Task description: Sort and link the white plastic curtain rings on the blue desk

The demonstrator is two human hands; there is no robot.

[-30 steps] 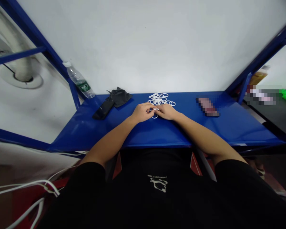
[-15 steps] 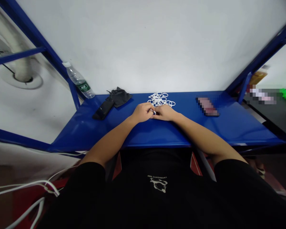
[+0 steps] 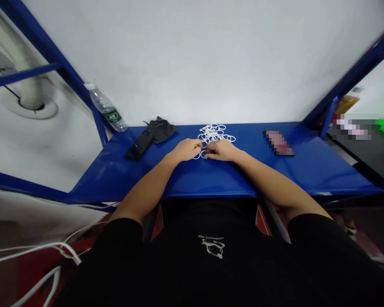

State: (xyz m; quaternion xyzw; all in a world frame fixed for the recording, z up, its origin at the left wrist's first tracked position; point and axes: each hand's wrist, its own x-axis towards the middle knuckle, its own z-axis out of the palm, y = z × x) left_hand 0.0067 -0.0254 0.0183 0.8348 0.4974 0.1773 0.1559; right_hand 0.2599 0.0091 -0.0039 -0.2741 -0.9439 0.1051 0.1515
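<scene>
Left hand (image 3: 188, 149) is resting by white ring (image 3: 196, 158) | right hand (image 3: 220, 150) by second ring (image 3: 201, 154) | both grips hiding, can't tell!

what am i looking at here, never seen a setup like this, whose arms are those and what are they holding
There's no machine: a person's bare left hand and right hand, seen from a head-worn camera looking forward and down. On the blue tabletop lies a pile of white rings. Fingertips of each hand are at a white ring in front of it; whether they grip or only touch can't be told. Leftward are a black pouch, what looks like a black phone, and a clear plastic bottle; rightward, a pixelated object.
</scene>
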